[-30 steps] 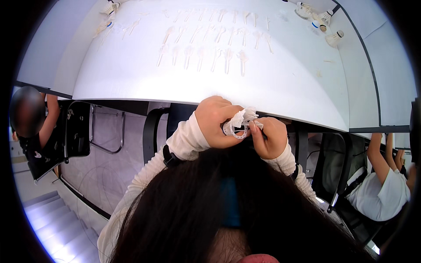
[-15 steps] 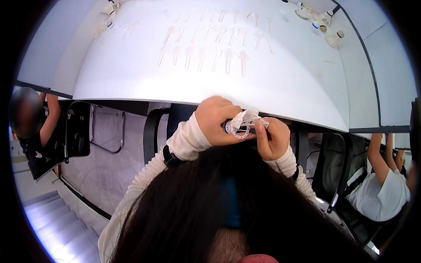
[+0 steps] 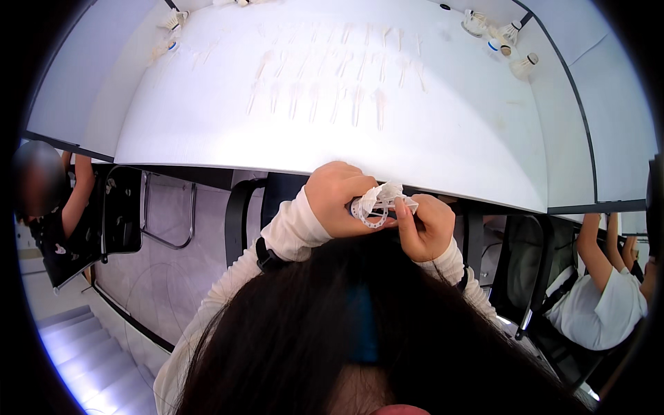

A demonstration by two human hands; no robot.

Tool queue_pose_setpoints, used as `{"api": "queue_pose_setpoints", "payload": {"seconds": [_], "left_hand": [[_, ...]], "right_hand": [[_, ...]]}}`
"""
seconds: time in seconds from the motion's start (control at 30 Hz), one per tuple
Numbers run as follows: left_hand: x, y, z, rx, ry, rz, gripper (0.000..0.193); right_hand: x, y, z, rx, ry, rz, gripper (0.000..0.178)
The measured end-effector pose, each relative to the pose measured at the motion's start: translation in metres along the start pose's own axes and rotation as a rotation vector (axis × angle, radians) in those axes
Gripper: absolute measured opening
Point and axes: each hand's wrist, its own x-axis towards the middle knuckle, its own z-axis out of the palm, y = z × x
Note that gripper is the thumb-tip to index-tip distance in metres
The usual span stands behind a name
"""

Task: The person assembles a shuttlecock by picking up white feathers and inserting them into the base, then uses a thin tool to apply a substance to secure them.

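Just off the near edge of the table, my left hand (image 3: 341, 198) is closed around the base of a white shuttlecock (image 3: 377, 197). A round, perforated rim shows toward me, with pale feathers along its upper side. My right hand (image 3: 427, 223) has its thumb and bent fingers pressed together on the shuttlecock's right side, pinching a feather or skirt piece too small to make out. On the white table (image 3: 456, 131) ahead, loose feathers (image 3: 357, 107) lie spread in rows.
Several shuttlecocks (image 3: 523, 67) stand or lie in the far right corner, and a few more (image 3: 173, 21) are at the far left. White partitions (image 3: 564, 117) flank the table. People sit at both sides, one in a white shirt (image 3: 595, 315). A chair (image 3: 242, 214) is beneath the table edge.
The view has shifted slightly, and the table edge sits a little lower. Both hands keep hold of the shuttlecock, with the right thumb and fingers slightly shifted against it.
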Motion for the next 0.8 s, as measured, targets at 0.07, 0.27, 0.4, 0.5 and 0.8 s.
{"api": "queue_pose_setpoints", "payload": {"seconds": [0.07,0.27,0.4,0.5,0.8], "left_hand": [[0.0002,0.0001,0.0003,-0.015,0.014,0.004,0.029],[0.0003,-0.0002,0.0009,-0.05,0.033,0.003,0.029],[0.0025,0.0012,-0.0011,-0.053,0.032,-0.006,0.028],[0.0024,0.0017,-0.0024,-0.043,-0.006,-0.042,0.033],[0.0034,0.0011,-0.0029,-0.061,0.001,-0.036,0.033]], "right_hand": [[0.0029,-0.0016,0.0009,0.021,0.03,-0.014,0.02],[0.0005,0.0031,0.0023,0.031,0.012,-0.006,0.026],[0.0008,0.0019,0.0031,0.096,0.042,0.06,0.027],[0.001,0.0051,0.0004,0.04,0.005,0.022,0.026],[0.0063,0.0017,-0.0041,-0.022,-0.007,-0.1,0.018]]}}
